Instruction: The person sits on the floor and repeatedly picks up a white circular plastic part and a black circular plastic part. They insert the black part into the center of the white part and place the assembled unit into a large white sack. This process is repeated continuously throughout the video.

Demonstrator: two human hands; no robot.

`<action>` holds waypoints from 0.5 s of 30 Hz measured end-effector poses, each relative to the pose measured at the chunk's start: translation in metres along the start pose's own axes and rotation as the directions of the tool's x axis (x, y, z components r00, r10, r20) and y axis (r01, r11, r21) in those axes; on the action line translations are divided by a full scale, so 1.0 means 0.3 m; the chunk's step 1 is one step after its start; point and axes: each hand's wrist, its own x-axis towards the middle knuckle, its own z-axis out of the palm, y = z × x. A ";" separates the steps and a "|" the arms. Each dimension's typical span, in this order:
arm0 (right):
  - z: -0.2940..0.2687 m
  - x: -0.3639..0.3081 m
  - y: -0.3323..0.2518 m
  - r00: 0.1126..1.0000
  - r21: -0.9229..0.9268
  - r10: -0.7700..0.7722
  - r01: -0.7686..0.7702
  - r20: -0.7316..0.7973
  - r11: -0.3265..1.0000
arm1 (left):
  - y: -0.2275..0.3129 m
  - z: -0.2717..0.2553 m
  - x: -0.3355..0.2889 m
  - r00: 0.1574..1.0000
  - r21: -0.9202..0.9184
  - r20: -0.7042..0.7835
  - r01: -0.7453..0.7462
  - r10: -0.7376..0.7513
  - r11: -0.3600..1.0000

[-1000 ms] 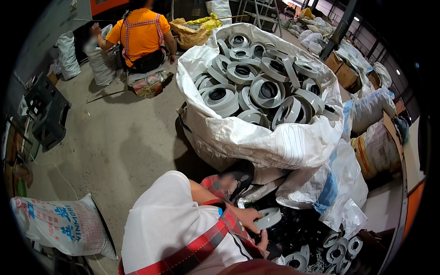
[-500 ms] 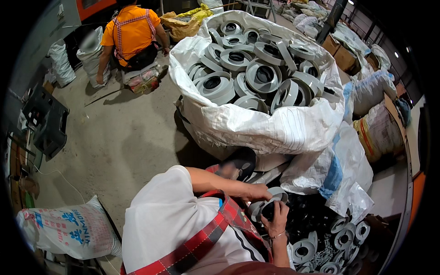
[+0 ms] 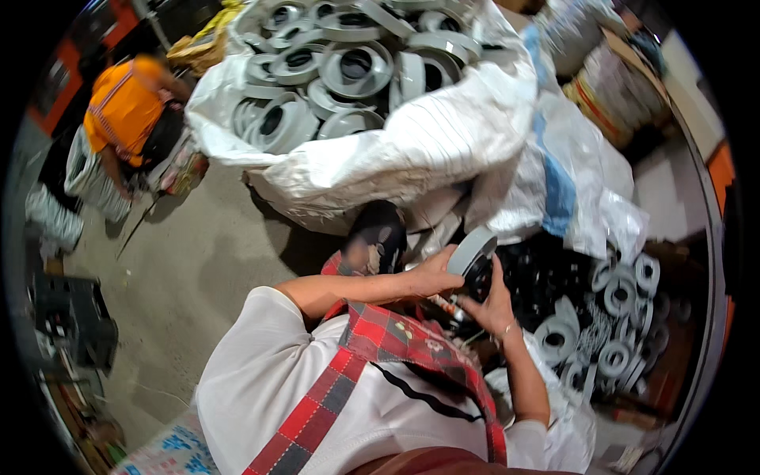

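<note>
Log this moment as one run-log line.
left hand grips round grey plastic spool | right hand supports it below | big white woven sack of spools ahead

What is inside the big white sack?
The white sack is heaped with grey plastic reels, showing at its open top. Whatever lies deeper down is hidden by the top ones and the sack's wall.

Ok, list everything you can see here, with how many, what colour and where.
Grey ring: one, grey, held between both hands.
Big sack: one, white, top centre, filled with grey rings.
Loose rings: many, grey, right, on a dark pile.
Plastic sheet: one, clear and blue, right of the sack.
Co-worker: one, orange top, upper left.
Crate: one, black, left.
Left hand: on the ring.
Right hand: under the ring.
</note>
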 end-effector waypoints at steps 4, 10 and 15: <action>-0.108 0.014 -0.024 0.783 0.419 0.436 -0.612 0.444 0.671 | 0.004 0.033 -0.001 0.988 0.189 -0.111 -0.082 0.104 0.979; -0.049 -0.022 -0.048 0.845 0.742 0.136 -0.523 0.518 0.420 | 0.130 0.062 -0.052 0.942 0.658 0.182 -0.329 0.281 0.677; -0.201 -0.014 0.104 0.983 -0.304 -0.130 0.085 -0.129 0.949 | 0.600 0.053 0.136 0.685 0.932 0.243 -0.362 0.687 0.030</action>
